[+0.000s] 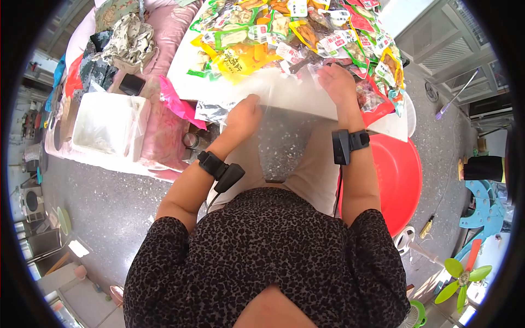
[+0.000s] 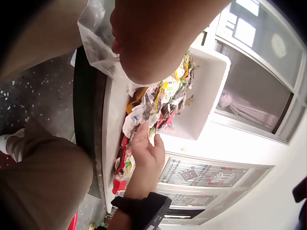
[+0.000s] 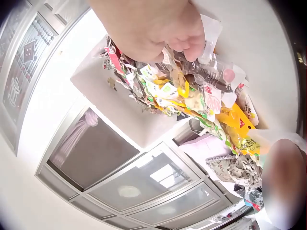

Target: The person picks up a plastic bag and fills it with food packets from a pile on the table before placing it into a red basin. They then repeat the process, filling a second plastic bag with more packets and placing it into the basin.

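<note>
In the head view, my left hand (image 1: 244, 117) grips a clear plastic bag (image 1: 273, 87) at the table's front edge. The left wrist view shows part of that bag (image 2: 98, 45) beside the fingers. My right hand (image 1: 336, 86) is over the front of a heap of packaged snacks (image 1: 279, 30), fingers loosely bent. Its thumb stands apart from the fingers in the left wrist view. Right at these fingertips lies a clear packet with dark contents (image 3: 206, 72). A yellow packet (image 1: 240, 60) lies between the hands, farther back.
The white table (image 1: 183, 71) carries the heap, with a white foam box (image 2: 206, 91) behind it. A red basin (image 1: 402, 180) stands by my right side. To the left, a bed (image 1: 167, 117) holds a white container (image 1: 106, 123), a phone (image 1: 132, 84) and clothing (image 1: 128, 41).
</note>
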Action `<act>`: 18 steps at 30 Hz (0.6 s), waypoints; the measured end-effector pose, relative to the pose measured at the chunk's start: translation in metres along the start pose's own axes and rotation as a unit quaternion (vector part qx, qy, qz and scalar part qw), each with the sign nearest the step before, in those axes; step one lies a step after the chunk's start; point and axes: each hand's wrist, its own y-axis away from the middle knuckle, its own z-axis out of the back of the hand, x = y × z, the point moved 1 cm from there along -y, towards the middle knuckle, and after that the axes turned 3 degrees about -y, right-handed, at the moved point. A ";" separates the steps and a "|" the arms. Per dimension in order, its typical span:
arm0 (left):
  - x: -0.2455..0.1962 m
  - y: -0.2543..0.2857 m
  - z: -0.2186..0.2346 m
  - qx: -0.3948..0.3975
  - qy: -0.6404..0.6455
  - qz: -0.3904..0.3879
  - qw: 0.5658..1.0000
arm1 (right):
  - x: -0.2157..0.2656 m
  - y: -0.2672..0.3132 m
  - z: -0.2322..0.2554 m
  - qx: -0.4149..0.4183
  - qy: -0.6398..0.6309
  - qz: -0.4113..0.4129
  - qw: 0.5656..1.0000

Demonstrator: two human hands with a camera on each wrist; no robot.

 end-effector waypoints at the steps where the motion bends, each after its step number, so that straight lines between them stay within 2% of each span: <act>1: -0.002 -0.003 0.001 -0.009 -0.004 -0.017 1.000 | 0.001 -0.009 -0.001 -0.006 0.003 -0.004 1.000; 3: -0.007 -0.010 0.003 -0.027 -0.013 -0.050 0.998 | 0.004 -0.027 -0.001 -0.019 0.016 -0.018 1.000; 5: -0.014 -0.017 0.008 -0.015 -0.016 -0.052 0.998 | 0.004 -0.045 -0.002 -0.031 0.038 -0.041 0.998; 9: -0.017 -0.026 0.000 0.011 -0.018 -0.040 0.999 | 0.004 -0.059 0.000 -0.033 0.072 -0.027 0.997; 11: -0.020 -0.026 -0.001 0.027 -0.007 -0.025 0.999 | 0.003 -0.056 0.000 -0.059 0.075 -0.030 0.995; 14: -0.021 -0.025 -0.002 0.029 0.003 -0.025 0.999 | -0.001 -0.025 0.007 -0.012 0.090 0.056 0.994; 17: -0.020 -0.021 -0.005 0.028 0.008 -0.023 0.999 | -0.010 0.003 0.017 -0.033 0.127 0.064 0.989; 18: -0.021 -0.021 -0.006 0.028 0.009 -0.023 0.999 | -0.011 0.010 0.019 -0.021 0.087 0.059 0.994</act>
